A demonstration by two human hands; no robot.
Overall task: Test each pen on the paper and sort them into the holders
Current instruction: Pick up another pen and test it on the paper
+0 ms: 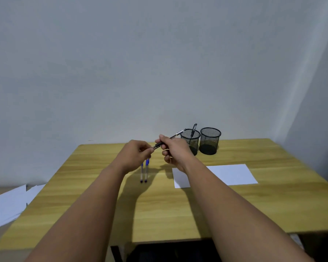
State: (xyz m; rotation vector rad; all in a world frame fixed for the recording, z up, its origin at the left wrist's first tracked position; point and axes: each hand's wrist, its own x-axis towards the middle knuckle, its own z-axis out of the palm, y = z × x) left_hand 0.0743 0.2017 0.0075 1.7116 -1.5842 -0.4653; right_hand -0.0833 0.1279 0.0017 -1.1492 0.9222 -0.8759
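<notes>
black pen (175, 135) with clear barrel, gripped by both hands above table (254, 205)

Two mesh holders (200, 140) crowd the bench's (178, 214) far edge; two blue pens (144, 172) lie mid-bench; near side open.

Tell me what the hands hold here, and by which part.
A black pen: the right hand grips its barrel near the middle, and the left hand pinches its near end.

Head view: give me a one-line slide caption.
Both hands, left hand and right hand, hold a black pen above the table, near two mesh holders.
</notes>
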